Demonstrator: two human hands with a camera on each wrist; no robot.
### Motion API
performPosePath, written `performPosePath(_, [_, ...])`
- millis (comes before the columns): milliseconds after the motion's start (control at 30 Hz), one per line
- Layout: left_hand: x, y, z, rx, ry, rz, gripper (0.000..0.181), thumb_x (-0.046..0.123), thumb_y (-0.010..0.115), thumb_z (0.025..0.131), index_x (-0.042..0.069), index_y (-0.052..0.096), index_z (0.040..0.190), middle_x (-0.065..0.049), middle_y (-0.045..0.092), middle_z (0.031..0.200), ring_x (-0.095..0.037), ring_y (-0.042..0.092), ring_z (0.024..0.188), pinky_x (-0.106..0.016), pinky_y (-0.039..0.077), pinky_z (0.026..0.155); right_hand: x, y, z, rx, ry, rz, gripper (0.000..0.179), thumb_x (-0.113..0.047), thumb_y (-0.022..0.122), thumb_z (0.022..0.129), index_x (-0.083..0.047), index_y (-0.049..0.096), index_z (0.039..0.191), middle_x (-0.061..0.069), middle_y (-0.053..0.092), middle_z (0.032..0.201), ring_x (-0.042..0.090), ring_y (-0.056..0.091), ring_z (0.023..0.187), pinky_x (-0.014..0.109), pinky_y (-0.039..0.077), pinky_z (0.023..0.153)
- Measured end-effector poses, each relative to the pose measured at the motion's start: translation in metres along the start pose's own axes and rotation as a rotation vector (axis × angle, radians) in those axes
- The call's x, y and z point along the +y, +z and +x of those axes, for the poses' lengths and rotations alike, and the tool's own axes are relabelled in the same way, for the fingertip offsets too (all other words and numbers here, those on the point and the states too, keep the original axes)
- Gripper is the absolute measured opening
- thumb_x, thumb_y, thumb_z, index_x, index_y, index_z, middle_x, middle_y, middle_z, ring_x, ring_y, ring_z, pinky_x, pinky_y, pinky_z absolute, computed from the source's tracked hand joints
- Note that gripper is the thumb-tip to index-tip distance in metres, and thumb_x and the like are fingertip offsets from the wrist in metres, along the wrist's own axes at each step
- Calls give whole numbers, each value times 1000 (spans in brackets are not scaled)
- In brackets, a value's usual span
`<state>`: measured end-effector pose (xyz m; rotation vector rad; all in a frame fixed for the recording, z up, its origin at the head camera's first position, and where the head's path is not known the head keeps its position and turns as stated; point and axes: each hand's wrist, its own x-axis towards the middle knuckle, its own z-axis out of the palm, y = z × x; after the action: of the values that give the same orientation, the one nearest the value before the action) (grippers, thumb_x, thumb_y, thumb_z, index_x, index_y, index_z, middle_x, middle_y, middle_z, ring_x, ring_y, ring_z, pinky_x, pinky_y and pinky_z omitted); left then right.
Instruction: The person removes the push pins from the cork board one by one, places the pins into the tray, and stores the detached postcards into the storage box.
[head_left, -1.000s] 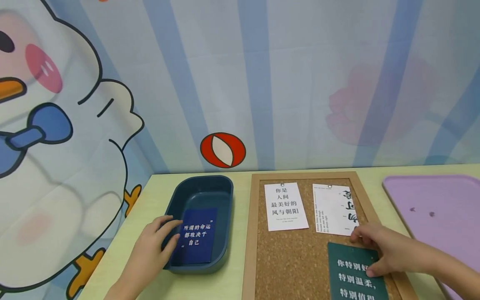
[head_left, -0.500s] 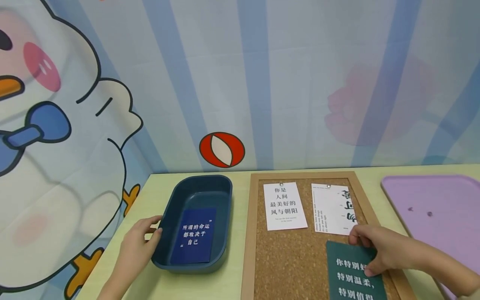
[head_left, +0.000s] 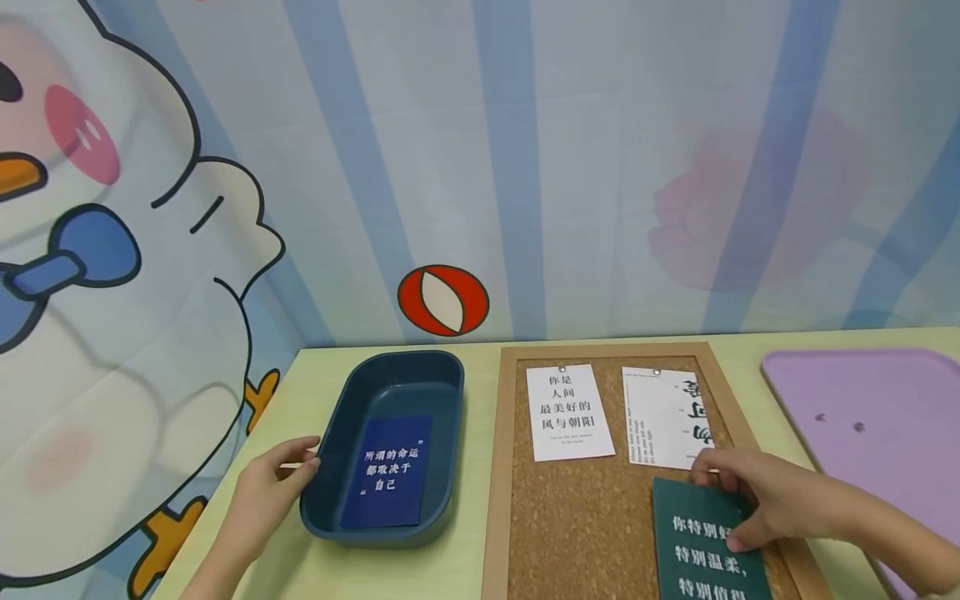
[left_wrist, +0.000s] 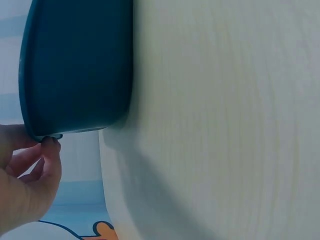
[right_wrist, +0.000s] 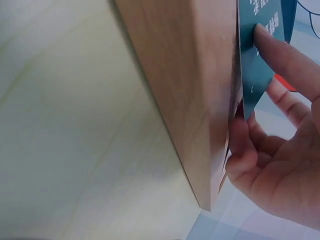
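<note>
At the outer left rim of a dark blue plastic bin [head_left: 408,392], my left hand [head_left: 258,500] pinches the edge between thumb and fingers; the left wrist view shows the grip on the bin wall [left_wrist: 80,70] closely. A navy card [head_left: 386,508] with white writing lies inside the bin. My right hand [head_left: 798,496] holds a dark green card [head_left: 678,567] over the lower right of a cork board [head_left: 577,533]. Its thumb rests on the card's face, other fingers curl at and behind the edge, as the right wrist view of the green card [right_wrist: 257,75] shows. The card's bottom is cut off.
Two white cards, one left [head_left: 570,417] and one right [head_left: 660,408], hang from pins at the top of the board. Its wooden frame [head_left: 498,500] is raised. A lilac tray [head_left: 885,383] with two small dark pieces stands on the right. A printed curtain [head_left: 585,208] closes the back.
My left hand has moved left, from over the bin's inside to its left rim, which it now pinches. The right hand keeps hold of the green card, almost unmoved.
</note>
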<state>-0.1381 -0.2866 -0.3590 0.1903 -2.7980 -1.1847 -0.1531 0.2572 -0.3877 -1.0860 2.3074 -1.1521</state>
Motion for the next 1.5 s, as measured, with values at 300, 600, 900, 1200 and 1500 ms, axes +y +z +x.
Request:
performPosePath(300, [-5,1,1,-22,-54,-66,34,8,55,93,-4,56,124,-16,60,100,-17,58,83,-24,52,67,-3,-3,-1,-77,67,247,36,-10,70,81,-9,48,110,8,54,88,9,50,71,24,43,58])
performPosePath(600, [-3,3,0,7,-60,-55,33,8,55,93,-3,57,124,-16,62,101,-17,59,82,-22,49,64,-3,-5,-9,-50,259,427,37,-1,60,86,0,49,122,21,47,102,10,49,61,26,47,53])
performPosePath(900, [-2,4,-1,24,-38,-35,32,10,55,93,-2,58,123,-17,63,102,-18,61,84,-21,48,64,11,-9,-14,-111,254,898,45,10,44,88,0,45,132,2,55,107,10,51,77,28,46,73])
performPosePath(1200, [-2,5,-1,39,-23,-19,32,9,56,93,-1,58,123,-17,63,103,-20,61,84,-20,48,65,13,-1,-14,7,276,921,20,-1,46,96,-8,59,110,0,68,92,10,63,82,25,52,73])
performPosePath(1500, [-2,4,-1,20,-22,-22,32,10,55,94,-2,57,124,-17,62,103,-21,61,85,-21,49,65,7,3,-12,19,339,834,18,-8,39,100,-2,41,116,13,64,99,27,65,83,38,54,70])
